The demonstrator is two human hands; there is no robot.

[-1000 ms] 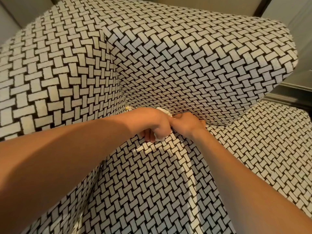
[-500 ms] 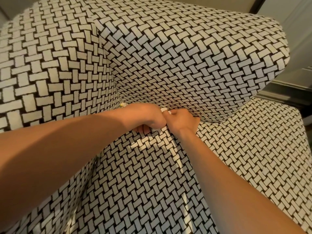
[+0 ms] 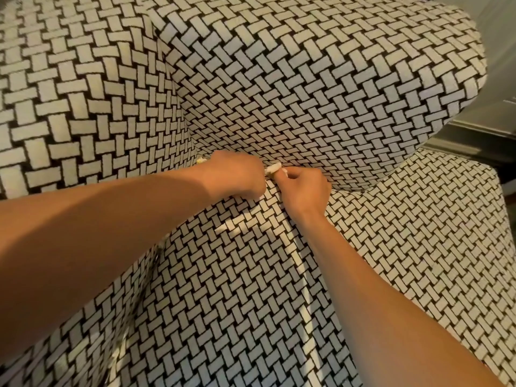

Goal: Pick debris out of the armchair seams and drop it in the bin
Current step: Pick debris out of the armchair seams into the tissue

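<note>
The armchair (image 3: 321,88) is covered in a black-and-white basket-weave fabric. Both my hands meet at the back seam where the seat joins the backrest. A crumpled white scrap of debris (image 3: 273,168) sticks out between them. My left hand (image 3: 234,175) is curled into a fist around part of it. My right hand (image 3: 303,188) pinches the scrap's other end with curled fingers. A small yellowish bit (image 3: 201,160) shows in the seam just left of my left hand. The bin is out of view.
The chair's left arm (image 3: 69,101) rises close beside my left forearm. The seat cushion (image 3: 223,289) stretches toward me. A dark strip of floor and skirting (image 3: 480,141) shows at the right behind the chair.
My hands have shifted slightly right along the seam, and the white scrap now shows more between them. The camera has moved closer.
</note>
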